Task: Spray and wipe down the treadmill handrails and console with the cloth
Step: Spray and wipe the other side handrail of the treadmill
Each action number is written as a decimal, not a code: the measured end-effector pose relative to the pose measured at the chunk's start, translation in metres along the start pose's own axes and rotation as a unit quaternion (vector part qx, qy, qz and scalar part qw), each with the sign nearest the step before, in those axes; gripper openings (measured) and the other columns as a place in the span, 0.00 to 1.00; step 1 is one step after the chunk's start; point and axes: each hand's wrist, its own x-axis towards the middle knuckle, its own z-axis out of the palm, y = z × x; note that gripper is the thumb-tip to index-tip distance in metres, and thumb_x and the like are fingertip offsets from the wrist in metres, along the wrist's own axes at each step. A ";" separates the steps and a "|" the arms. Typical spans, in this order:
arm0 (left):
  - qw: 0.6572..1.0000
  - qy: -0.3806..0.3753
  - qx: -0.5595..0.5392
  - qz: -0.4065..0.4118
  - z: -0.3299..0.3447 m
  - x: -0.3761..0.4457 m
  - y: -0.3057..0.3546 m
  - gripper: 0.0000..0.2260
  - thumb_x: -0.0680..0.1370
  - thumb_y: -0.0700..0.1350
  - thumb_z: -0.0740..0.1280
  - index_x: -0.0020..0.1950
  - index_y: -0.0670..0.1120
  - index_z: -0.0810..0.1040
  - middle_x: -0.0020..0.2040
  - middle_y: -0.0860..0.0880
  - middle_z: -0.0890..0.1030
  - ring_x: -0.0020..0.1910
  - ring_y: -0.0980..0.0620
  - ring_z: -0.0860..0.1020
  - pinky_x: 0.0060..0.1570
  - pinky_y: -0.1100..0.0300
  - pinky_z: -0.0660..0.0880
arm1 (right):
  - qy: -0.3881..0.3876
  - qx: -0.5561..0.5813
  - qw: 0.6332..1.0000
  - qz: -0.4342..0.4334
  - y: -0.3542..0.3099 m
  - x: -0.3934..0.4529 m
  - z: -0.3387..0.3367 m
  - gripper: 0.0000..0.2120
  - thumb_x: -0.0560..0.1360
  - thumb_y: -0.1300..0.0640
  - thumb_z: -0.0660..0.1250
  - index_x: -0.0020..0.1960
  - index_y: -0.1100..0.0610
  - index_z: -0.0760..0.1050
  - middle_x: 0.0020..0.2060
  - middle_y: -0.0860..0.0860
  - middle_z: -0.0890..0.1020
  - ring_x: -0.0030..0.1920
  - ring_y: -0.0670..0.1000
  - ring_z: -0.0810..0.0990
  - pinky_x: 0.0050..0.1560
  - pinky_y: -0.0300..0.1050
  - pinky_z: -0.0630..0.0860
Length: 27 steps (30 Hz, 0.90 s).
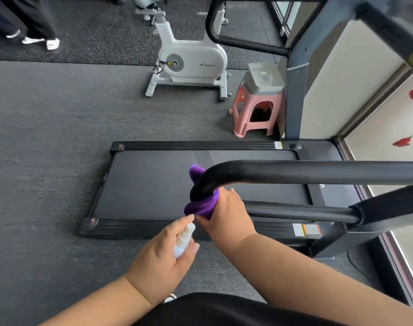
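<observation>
A black near handrail (306, 171) of the treadmill crosses the middle of the view and bends down at its left end. A purple cloth (200, 207) is wrapped round that bend, and my right hand (226, 215) grips the cloth against the rail. Just below, my left hand (163, 255) holds a small white spray bottle (184, 240), its nozzle pointing up toward the cloth. The far handrail (243, 44) curves at the top. The treadmill belt (153, 184) lies under both hands. The console is out of view.
A white exercise bike (191, 60) stands behind the treadmill. A pink stool (255, 114) with a grey lidded bin (264, 77) on it sits by the treadmill's upright post. A person's legs (34, 27) are at the top left. Windows run along the right.
</observation>
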 end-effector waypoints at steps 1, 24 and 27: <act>1.000 -0.005 0.000 0.007 0.001 0.002 0.000 0.25 0.76 0.54 0.65 0.71 0.59 0.62 0.54 0.53 0.81 0.49 0.59 0.80 0.53 0.63 0.75 | -0.027 -0.102 0.994 -0.017 0.004 0.000 -0.001 0.25 0.73 0.39 0.68 0.64 0.48 0.67 0.55 0.44 0.77 0.60 0.50 0.75 0.71 0.53 0.64; 0.993 -0.092 0.006 0.076 -0.009 0.018 -0.022 0.23 0.76 0.56 0.63 0.71 0.62 0.62 0.52 0.69 0.73 0.48 0.74 0.73 0.51 0.74 0.70 | 0.101 0.255 0.961 0.038 0.061 -0.048 -0.042 0.15 0.76 0.49 0.66 0.62 0.42 0.73 0.57 0.35 0.80 0.60 0.39 0.77 0.63 0.35 0.69; 0.993 -0.090 0.009 0.078 -0.021 0.017 -0.029 0.23 0.76 0.55 0.64 0.70 0.61 0.63 0.54 0.65 0.75 0.50 0.77 0.71 0.52 0.77 0.68 | 0.149 0.318 0.935 0.044 0.012 -0.035 -0.020 0.18 0.77 0.46 0.62 0.65 0.47 0.69 0.58 0.30 0.77 0.60 0.33 0.75 0.60 0.26 0.66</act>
